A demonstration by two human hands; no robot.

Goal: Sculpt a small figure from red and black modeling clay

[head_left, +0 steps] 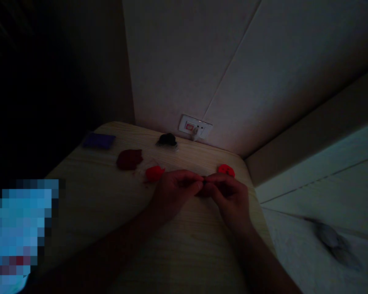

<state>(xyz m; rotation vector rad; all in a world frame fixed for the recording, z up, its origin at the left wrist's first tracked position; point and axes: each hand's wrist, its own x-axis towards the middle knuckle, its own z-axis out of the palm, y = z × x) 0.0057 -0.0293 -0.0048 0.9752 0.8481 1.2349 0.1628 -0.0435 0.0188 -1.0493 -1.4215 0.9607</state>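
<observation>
My left hand (176,192) and my right hand (231,198) meet above the wooden tabletop, thumbs and forefingers pinched together. Between their fingertips is a small dark piece (205,182), which looks like modelling clay. Under the fingertips shows part of a dark red piece (200,193), mostly covered by the right hand. Just behind the right hand lies a flat, round, bright red clay piece (226,170) with dark spots. A bright red clay lump (154,173) rests on a clear wrapper, close to the left wrist.
Farther left lie a dark red clay lump (129,159) and a purple packet (99,141). A black clay lump (167,139) sits on clear film near the wall. A socket (195,126) with a plug is behind the wooden table (184,253). A blurred bright screen (21,228) stands at left.
</observation>
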